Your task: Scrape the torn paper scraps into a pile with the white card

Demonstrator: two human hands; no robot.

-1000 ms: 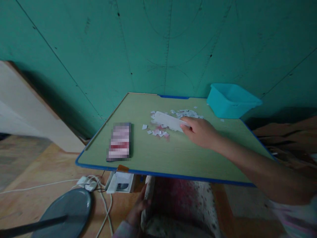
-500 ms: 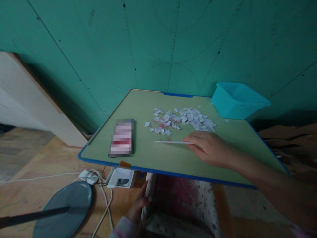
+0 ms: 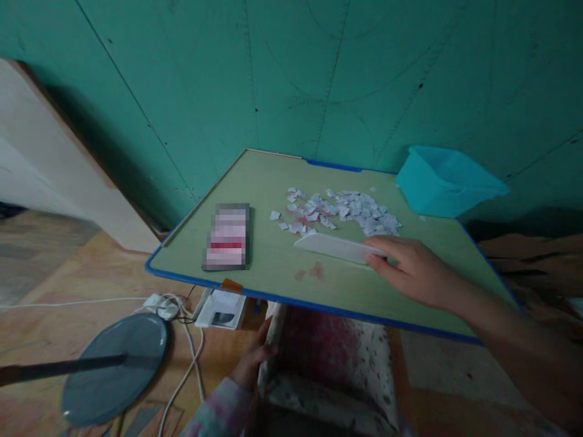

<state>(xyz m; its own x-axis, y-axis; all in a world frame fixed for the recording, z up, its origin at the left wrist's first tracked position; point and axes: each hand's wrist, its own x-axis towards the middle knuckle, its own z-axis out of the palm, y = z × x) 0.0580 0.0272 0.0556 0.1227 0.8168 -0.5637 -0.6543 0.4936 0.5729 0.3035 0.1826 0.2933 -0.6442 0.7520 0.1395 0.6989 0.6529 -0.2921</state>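
My right hand [image 3: 401, 267] pinches one end of a thin, flat white scraper [image 3: 337, 247] above the pale green tabletop [image 3: 268, 285]. Just beyond the scraper lies a loose heap of small white paper pieces [image 3: 364, 212], spread thinner towards the left. Some reddish stains [image 3: 316, 271] mark the surface on the near side of the scraper. Below the table's front edge, my left hand [image 3: 255, 361] grips the left rim of a speckled white container [image 3: 380, 364], stained red inside. Its fingers are partly in shadow.
A phone [image 3: 228, 237] with a blurred screen lies on the table's left part. At the back right corner stands a turquoise basin [image 3: 449, 182]. On the floor at left are a round grey base [image 3: 118, 376], white cables [image 3: 194, 364] and a white box [image 3: 221, 308]. A green wall [image 3: 282, 73] rises behind.
My right hand has tilted the scraper, so its broad face now shows instead of its edge, and reddish stains are uncovered. My left hand keeps its grip. The view has shifted slightly.
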